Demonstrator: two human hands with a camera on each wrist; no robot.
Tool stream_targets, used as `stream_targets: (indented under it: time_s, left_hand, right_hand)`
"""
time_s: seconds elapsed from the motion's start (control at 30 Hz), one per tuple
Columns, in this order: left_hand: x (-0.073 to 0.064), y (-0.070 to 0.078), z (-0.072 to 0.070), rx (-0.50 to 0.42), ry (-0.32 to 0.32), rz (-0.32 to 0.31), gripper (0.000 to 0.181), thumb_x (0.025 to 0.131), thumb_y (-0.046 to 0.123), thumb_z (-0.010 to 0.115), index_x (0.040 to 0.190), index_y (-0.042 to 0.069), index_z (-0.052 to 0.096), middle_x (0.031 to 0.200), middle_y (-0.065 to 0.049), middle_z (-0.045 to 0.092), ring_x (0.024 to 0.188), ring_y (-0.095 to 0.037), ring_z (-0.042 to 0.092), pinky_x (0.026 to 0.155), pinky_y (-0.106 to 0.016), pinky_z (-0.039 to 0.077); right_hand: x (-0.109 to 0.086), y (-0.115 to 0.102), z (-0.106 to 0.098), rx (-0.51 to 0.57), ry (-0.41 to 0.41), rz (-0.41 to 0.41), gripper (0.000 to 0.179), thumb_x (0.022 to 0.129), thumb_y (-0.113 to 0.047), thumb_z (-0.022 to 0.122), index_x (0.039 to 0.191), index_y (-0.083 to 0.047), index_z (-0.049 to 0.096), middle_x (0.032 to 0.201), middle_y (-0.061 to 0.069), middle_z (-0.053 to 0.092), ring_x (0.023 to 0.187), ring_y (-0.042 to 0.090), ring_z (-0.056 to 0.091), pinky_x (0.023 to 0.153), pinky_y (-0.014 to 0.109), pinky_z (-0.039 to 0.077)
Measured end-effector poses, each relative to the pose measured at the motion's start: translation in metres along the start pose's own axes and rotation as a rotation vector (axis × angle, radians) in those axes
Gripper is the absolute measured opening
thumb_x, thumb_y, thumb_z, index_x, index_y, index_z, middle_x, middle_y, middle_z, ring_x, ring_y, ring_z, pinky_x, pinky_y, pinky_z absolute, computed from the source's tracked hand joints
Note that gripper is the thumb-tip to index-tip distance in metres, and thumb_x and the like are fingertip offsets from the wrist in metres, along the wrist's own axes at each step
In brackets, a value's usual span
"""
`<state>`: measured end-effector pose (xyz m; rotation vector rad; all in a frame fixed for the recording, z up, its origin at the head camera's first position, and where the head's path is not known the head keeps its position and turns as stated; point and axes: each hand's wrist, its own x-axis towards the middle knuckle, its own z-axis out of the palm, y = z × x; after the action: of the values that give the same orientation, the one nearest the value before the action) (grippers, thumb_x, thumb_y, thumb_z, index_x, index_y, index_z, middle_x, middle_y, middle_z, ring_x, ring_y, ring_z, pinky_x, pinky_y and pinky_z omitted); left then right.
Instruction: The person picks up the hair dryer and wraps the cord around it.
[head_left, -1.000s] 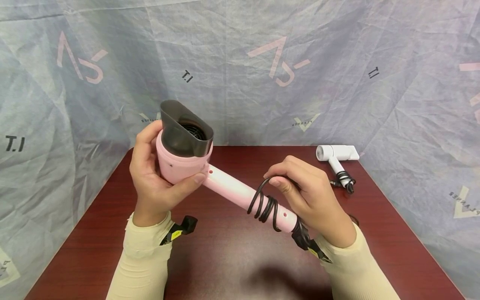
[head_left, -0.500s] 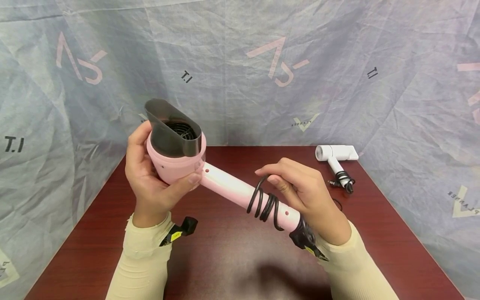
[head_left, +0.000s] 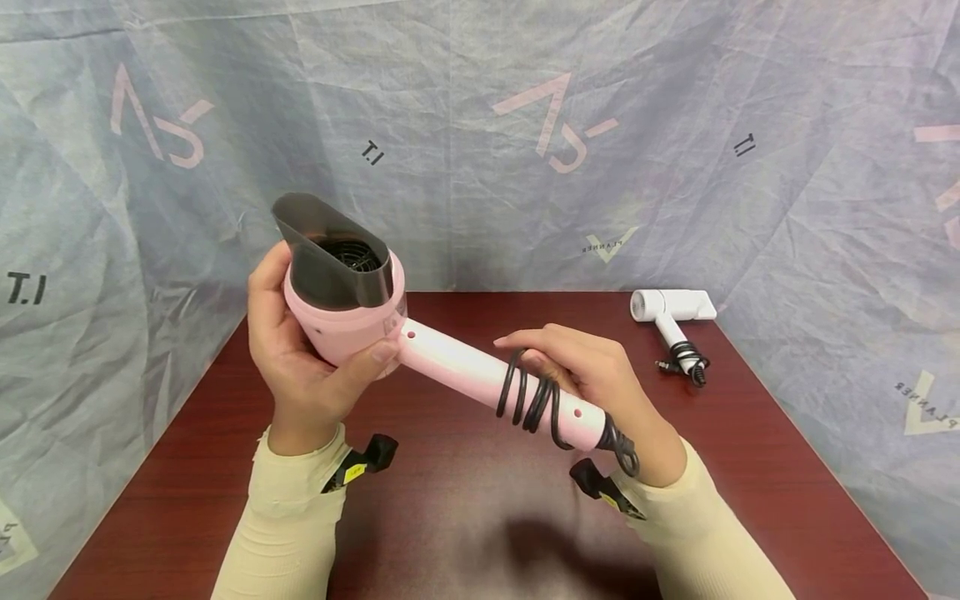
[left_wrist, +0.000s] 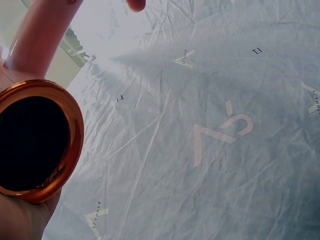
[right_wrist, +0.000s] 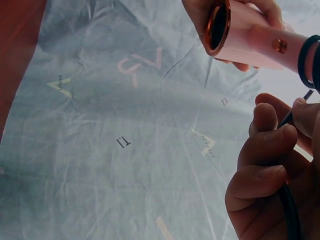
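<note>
A pink hair dryer (head_left: 459, 360) is held up over the table, its handle slanting down to the right. My left hand (head_left: 303, 375) grips the round head from behind, with the thumb near the handle joint. On the head sits a dark grey nozzle (head_left: 318, 279), pointing up. The black cord (head_left: 538, 407) is coiled several times around the lower handle. My right hand (head_left: 600, 367) is behind the handle's end, pinching the cord between thumb and fingers; in the right wrist view the cord (right_wrist: 290, 212) runs through the curled fingers. A copper-coloured rim (left_wrist: 75, 132) shows in the left wrist view.
A white hair dryer (head_left: 678, 306) with its own black cord wound around the handle lies at the back right of the dark red table (head_left: 465, 508). Grey printed cloth (head_left: 450, 167) hangs behind and along both sides.
The pink hair dryer and my left hand have shifted slightly left. My right hand has moved left with the cord, closer in behind the handle, and the raised cord loop now lies nearer the handle.
</note>
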<state>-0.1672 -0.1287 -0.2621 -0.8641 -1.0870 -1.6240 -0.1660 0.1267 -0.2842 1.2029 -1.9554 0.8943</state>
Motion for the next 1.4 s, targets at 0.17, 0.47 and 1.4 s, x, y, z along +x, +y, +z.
stream_targets:
  time_s: [0.17,0.47,1.4]
  left_hand:
    - [0.000,-0.001,0.001,0.003,0.038,0.017,0.087,0.060,0.018,0.094,0.129,-0.014,0.052,0.111,-0.021,0.069,0.102,-0.033,0.065,0.096,-0.037,0.052]
    - [0.001,-0.001,0.003,0.037,0.084,0.046,0.088,0.060,0.019,0.093,0.129,-0.014,0.050,0.112,-0.021,0.068,0.103,-0.032,0.065,0.097,-0.036,0.052]
    - [0.004,0.002,0.008,0.127,0.158,0.035,0.084,0.065,0.013,0.089,0.135,-0.012,0.049,0.120,-0.027,0.063,0.107,-0.041,0.059,0.098,-0.043,0.049]
  right_hand:
    - [-0.002,-0.005,0.002,0.075,-0.035,0.041,0.023,0.104,-0.014,0.058,0.121,-0.013,0.073,0.103,-0.006,0.073,0.084,0.003,0.061,0.076,0.018,0.049]
    - [-0.003,-0.014,0.008,0.021,-0.079,0.194,0.021,0.095,-0.008,0.065,0.111,-0.022,0.068,0.088,-0.016,0.062,0.075,0.000,0.058,0.067,0.017,0.047]
    - [-0.011,0.002,0.024,-0.125,-0.039,0.045,0.019,0.107,-0.016,0.055,0.109,-0.008,0.072,0.101,-0.001,0.071,0.085,0.010,0.060,0.077,0.024,0.047]
